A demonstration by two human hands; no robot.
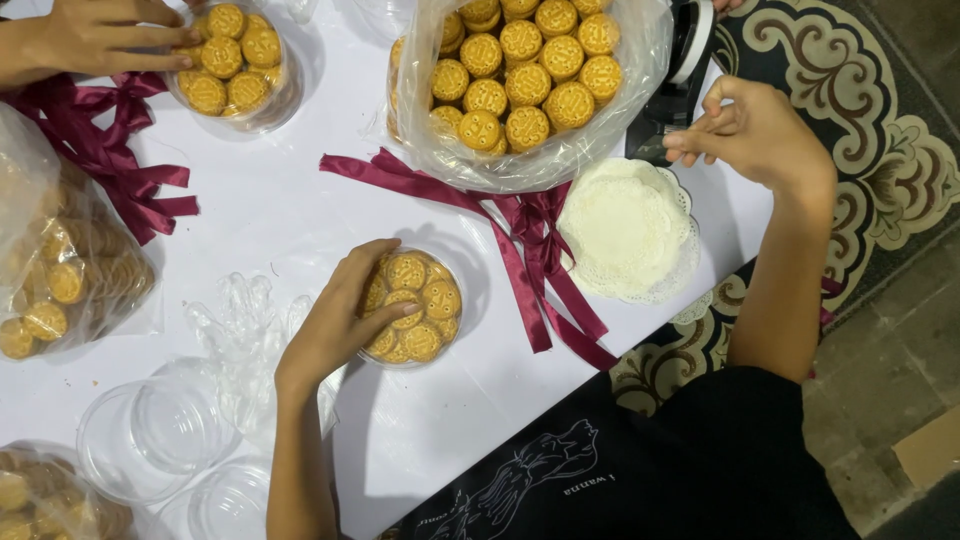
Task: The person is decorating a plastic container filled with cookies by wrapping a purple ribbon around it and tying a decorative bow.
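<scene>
Clear round tub (pixel 410 308) of yellow biscuits under left hand (pixel 340 325), fingers flat on top layer | right hand (pixel 755 130) pinched at tape dispenser (pixel 680 70), holding nothing visible | advice: press biscuits level, steady the tub.

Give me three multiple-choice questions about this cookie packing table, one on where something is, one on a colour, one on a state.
1. Where does the left hand rest?
A. on the small round clear plastic tub of yellow cookies
B. on the white lace paper doily
C. on the floor

2. What colour are the satin ribbons on the white table?
A. green
B. dark red
C. blue

3. How is the large clear plastic bag of cookies at the top?
A. tied shut
B. empty
C. open, cookies showing

Answers: 1 A, its fingers lie across the tub's cookies. 2 B, the ribbons are maroon. 3 C, the bag's mouth gapes with cookies uncovered.
</scene>
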